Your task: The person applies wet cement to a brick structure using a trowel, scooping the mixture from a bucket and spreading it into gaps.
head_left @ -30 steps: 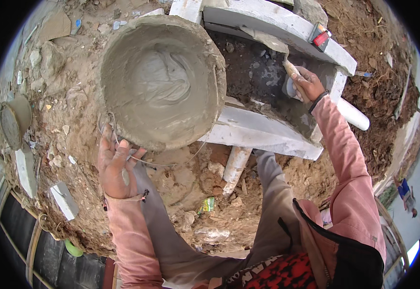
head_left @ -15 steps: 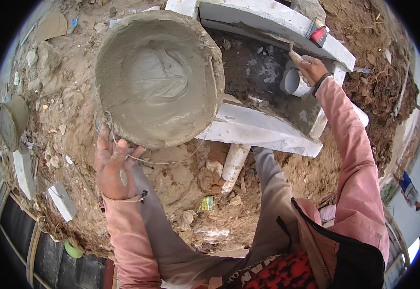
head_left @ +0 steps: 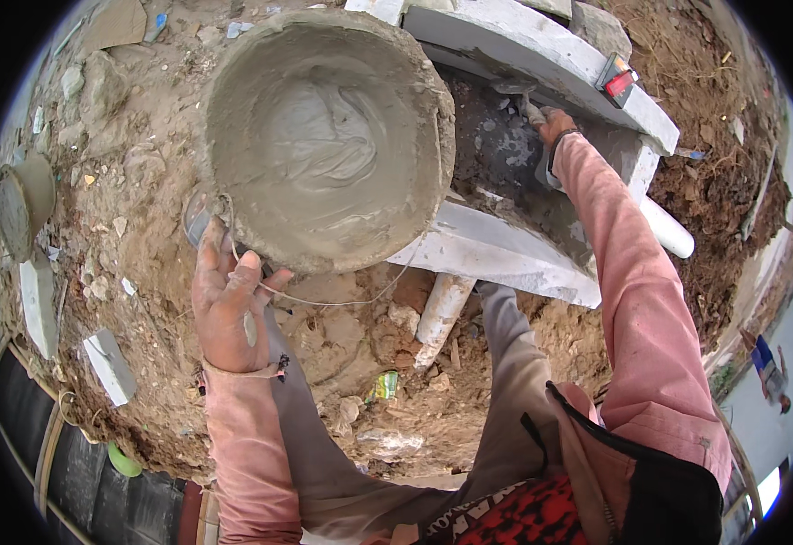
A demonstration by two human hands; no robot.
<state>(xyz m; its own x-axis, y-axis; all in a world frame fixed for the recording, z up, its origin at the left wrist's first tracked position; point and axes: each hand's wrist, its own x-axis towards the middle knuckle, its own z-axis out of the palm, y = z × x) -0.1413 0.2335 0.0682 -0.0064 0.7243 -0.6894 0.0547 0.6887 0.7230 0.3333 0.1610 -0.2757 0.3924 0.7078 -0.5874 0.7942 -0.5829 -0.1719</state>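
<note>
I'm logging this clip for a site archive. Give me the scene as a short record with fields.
setting: bare earth with stones and rubble
left hand: grips the rim of the mortar pan
pan contents: wet grey mortar
right hand: holds a trowel inside the white-edged pit
nearby: white pipe, small red-and-black tool on the pit's edge

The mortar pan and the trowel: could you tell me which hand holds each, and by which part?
The left hand grips the mortar pan at its near rim. The right hand holds the trowel by its handle.
</note>
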